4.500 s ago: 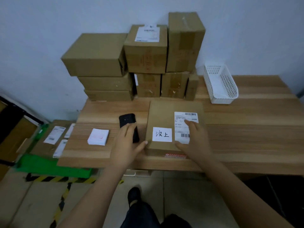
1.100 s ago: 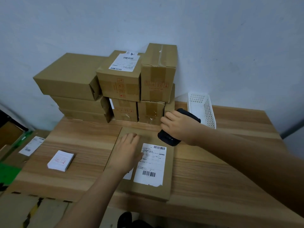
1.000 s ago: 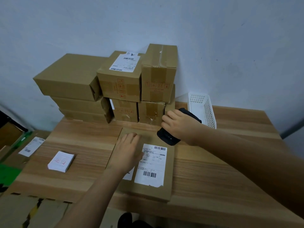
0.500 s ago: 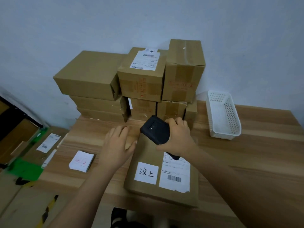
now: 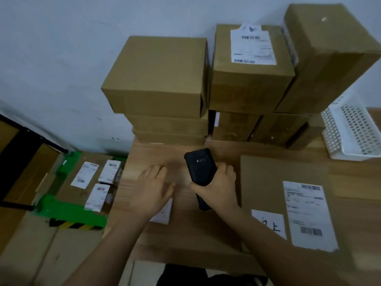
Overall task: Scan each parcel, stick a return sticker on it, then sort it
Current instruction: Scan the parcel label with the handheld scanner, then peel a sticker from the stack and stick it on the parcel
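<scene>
A flat brown parcel (image 5: 266,182) lies on the wooden table (image 5: 185,240) at the right, bearing a white shipping label (image 5: 309,213) and a white handwritten sticker (image 5: 270,222). My right hand (image 5: 218,188) grips a black handheld scanner (image 5: 201,172) just left of the parcel. My left hand (image 5: 154,186) hovers flat, fingers spread, over the table and partly covers the white sticker pad (image 5: 162,213).
A stack of several brown boxes (image 5: 160,79) stands against the wall at the back of the table. A white perforated basket (image 5: 354,133) sits at the back right. On the floor to the left lie labelled parcels (image 5: 90,178) beside green sheeting (image 5: 68,209).
My right hand has carried the scanner leftward off the parcel. My left hand has left the parcel's edge and moved over the sticker pad. The view has swung left.
</scene>
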{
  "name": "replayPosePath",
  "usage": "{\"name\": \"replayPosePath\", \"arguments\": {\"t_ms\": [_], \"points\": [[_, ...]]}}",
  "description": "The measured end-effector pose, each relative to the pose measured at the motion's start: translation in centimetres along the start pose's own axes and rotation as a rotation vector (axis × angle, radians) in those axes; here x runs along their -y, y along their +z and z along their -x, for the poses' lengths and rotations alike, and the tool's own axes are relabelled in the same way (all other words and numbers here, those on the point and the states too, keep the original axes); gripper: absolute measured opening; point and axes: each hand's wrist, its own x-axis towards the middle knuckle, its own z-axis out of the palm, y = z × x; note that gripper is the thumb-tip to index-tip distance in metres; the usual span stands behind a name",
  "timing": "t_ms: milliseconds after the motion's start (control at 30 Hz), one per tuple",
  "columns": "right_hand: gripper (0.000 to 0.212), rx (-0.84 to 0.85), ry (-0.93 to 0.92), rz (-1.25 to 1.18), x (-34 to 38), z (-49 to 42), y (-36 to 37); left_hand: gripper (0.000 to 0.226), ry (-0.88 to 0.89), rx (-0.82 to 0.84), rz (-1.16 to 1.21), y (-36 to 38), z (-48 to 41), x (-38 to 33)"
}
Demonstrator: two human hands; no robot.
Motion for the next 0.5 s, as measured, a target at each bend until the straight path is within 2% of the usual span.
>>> {"name": "replayPosePath", "arguments": {"t_ms": [133, 333, 500], "points": [[0.078, 0.014, 0.131, 0.097, 0.0, 0.9, 3.3, 0.034, 0.040, 0.059, -0.009, 1.8, 0.5, 2.7], [0.075, -0.046, 0.191, 0.138, -0.4, 1.5, 6.4, 0.042, 0.086, 0.135, 0.081, 4.1, 1.6, 4.3], [0.085, -0.041, 0.244, 0.160, -0.8, 1.4, 7.1, 0.047, 0.080, 0.175, 0.114, 4.6, 2.0, 4.4]]}}
